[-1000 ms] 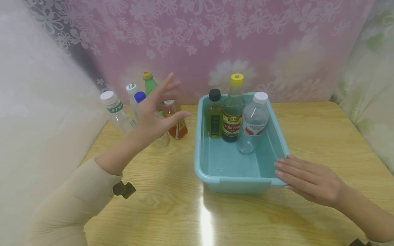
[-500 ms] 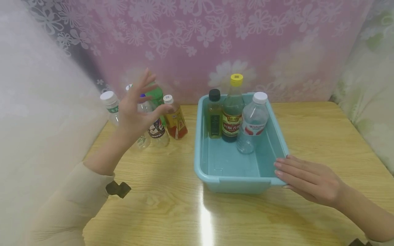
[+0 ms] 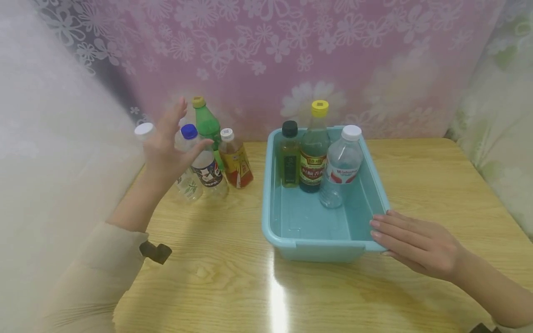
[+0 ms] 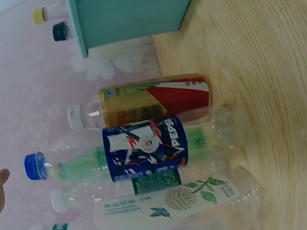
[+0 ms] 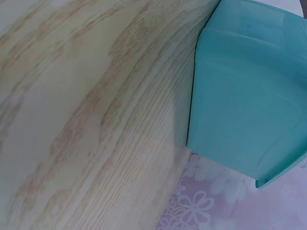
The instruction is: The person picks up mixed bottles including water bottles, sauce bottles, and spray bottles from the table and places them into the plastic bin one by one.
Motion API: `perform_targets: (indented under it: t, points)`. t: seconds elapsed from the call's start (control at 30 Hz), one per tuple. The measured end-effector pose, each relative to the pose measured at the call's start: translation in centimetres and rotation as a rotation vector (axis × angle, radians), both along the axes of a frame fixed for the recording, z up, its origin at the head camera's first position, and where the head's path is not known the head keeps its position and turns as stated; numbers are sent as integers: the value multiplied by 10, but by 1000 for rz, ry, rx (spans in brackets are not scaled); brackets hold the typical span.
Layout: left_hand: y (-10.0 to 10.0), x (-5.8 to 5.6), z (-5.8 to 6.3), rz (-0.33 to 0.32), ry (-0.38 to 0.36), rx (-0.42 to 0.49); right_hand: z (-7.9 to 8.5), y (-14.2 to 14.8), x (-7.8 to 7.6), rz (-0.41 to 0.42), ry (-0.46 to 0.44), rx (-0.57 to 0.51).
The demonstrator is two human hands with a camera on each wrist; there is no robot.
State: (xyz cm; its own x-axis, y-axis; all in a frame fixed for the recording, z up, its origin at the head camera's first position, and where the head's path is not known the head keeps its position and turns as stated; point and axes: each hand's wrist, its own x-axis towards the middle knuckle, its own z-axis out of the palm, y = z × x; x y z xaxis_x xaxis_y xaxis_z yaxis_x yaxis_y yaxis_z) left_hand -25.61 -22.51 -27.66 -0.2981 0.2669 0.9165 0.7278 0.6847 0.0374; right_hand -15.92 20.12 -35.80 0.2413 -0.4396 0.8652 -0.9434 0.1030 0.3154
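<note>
Bottles (image 4: 146, 146) are standing in two groups, and we are counting eight. Five are standing on one wooden table (image 3: 225, 282): one green bottle (image 3: 207, 124), one Pepsi bottle (image 3: 208, 173), one amber bottle (image 3: 237, 162) and two white-capped clear bottles (image 4: 168, 203), partly hidden behind our left hand (image 3: 162, 148). Its thumb is spreading wide from the fingers; we cannot tell whether it is touching any bottle. Three more are standing inside one blue tub (image 3: 329, 253): one black-capped, one yellow-capped, one white-capped. Our right hand (image 3: 420, 247) is resting on the tub's near right corner, fingers lying straight and close together.
</note>
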Motion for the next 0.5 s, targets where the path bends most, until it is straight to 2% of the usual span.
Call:
perform_targets:
  t: [0.17,0.3,0.4,0.5]
  points:
    - [-11,-9,-7,116,-21,-61,-1,1,0,-2,-1,2]
    - [-18,-16,-12,194,-79,-135,-1,1,0,-2,-5,3]
    - [-21,-18,-14,227,-165,-181,-2,1,1,-2,-7,6]
    - [-23,-18,-16,242,-293,-154,-2,1,1,-3,-8,5]
